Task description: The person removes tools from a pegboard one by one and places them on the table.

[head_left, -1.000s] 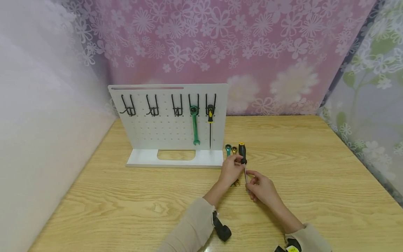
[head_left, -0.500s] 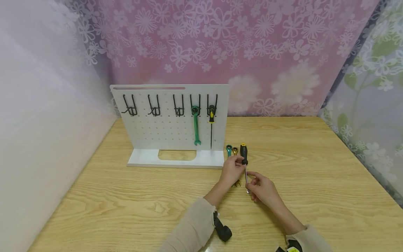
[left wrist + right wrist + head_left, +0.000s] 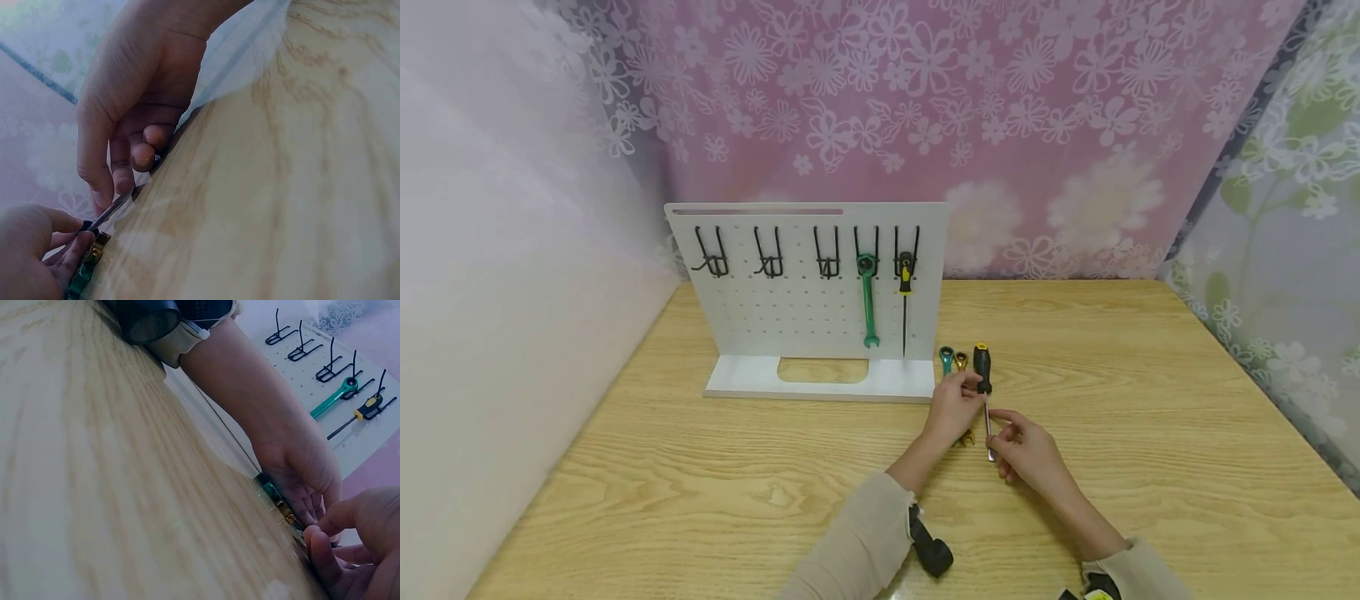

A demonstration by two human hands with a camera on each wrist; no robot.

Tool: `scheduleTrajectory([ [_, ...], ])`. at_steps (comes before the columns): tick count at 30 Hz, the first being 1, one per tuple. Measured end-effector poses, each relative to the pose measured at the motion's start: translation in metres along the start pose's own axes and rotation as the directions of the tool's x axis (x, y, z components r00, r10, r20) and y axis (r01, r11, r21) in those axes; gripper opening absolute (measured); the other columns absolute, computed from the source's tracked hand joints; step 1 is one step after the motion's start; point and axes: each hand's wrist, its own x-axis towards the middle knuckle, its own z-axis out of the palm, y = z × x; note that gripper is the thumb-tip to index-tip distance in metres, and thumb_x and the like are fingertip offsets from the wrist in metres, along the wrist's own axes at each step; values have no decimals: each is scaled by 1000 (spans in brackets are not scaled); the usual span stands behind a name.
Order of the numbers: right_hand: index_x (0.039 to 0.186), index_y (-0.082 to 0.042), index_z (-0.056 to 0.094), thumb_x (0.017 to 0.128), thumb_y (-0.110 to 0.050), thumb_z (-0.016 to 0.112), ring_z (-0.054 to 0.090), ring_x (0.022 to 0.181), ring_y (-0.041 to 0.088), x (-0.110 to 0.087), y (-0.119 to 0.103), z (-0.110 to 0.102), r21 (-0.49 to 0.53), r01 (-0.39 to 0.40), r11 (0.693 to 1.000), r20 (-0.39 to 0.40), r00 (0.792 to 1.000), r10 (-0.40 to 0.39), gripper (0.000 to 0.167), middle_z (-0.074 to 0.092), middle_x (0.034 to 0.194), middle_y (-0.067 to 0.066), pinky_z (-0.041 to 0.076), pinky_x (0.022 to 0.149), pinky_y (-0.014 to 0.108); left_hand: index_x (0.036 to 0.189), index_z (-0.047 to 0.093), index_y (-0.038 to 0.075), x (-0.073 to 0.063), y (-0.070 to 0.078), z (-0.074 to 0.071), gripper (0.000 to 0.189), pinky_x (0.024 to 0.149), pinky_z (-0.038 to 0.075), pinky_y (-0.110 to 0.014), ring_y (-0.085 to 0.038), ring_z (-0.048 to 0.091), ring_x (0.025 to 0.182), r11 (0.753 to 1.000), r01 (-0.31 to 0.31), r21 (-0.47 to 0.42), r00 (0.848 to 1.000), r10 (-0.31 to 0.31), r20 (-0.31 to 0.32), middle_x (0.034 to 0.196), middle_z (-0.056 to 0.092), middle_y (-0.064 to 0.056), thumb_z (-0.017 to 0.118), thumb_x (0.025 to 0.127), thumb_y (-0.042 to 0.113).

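Note:
A screwdriver [image 3: 982, 367] with a black handle and yellow cap lies lengthwise on the table, its handle pointing to the back. My left hand [image 3: 953, 410] pinches it where handle meets shaft. Lower down, the fingers of my right hand [image 3: 1028, 450] hold the shaft near its flat tip; in the left wrist view the right hand [image 3: 144, 81] reaches the shaft from above. Just left of the screwdriver lie a teal ratchet wrench [image 3: 946, 357] and a gold ratchet wrench [image 3: 961, 359], their middles hidden by my left hand.
A white pegboard stand [image 3: 760, 321] stands at the back left with a row of black hooks [image 3: 769, 254]. A green wrench [image 3: 868, 304] and a yellow-and-black screwdriver [image 3: 906, 279] hang from its two rightmost hooks. Patterned curtains surround the wooden table [image 3: 662, 467].
The head view has shifted very slightly. Both hands keep their places on the screwdriver, and its tip shows a little more below the right fingers than a second ago.

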Motion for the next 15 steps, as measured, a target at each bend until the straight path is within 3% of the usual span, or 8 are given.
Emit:
scheduleTrajectory([
  [15, 124, 4, 48, 85, -1, 56, 54, 45, 20, -1, 2, 0, 14, 6, 1000, -2, 1000, -6, 40, 53, 73, 10, 48, 39, 30, 102, 63, -2, 1, -1, 1, 20, 67, 48, -15, -13, 61, 79, 1000, 0, -19, 1000, 0, -7, 94, 56, -6, 66, 82, -1],
])
